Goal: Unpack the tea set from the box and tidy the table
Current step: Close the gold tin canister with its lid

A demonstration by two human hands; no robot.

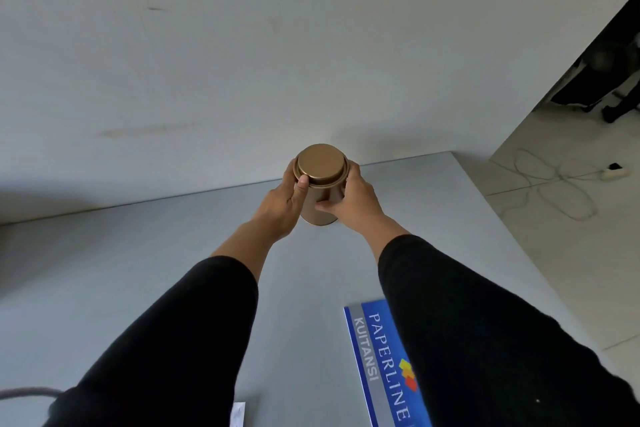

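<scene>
Both hands close around a bronze-coloured round tin (320, 184) near the far edge of the grey tabletop (138, 288), a little toward its far right corner. The tin stands upright with its lid (322, 163) on, and its base seems to touch the tabletop, though from this steep angle it is hard to be sure it is not held just above it.

The left hand (282, 203) grasps the tin from its left side, the thumb pressed against the rim of the lid and the fingers wrapped round behind. The right hand (353, 198) grasps it from the right side, with the thumb laid across the front of the body lower down and the fingers curled round the far side. Both forearms reach forward in black sleeves (180, 340).

Near the tabletop's near edge, on the right, lies a blue booklet (377, 357) printed with "PAPERLINE" and "KUITANSI"; the right sleeve covers part of it. A small scrap of white paper (238, 414) shows at the near edge, between the two arms.

Behind the tabletop rises a plain pale wall (242, 45). To the right, on the tiled floor, a thin white cable (554, 191) lies in loose loops leading to a small white plug block (614, 172).
</scene>
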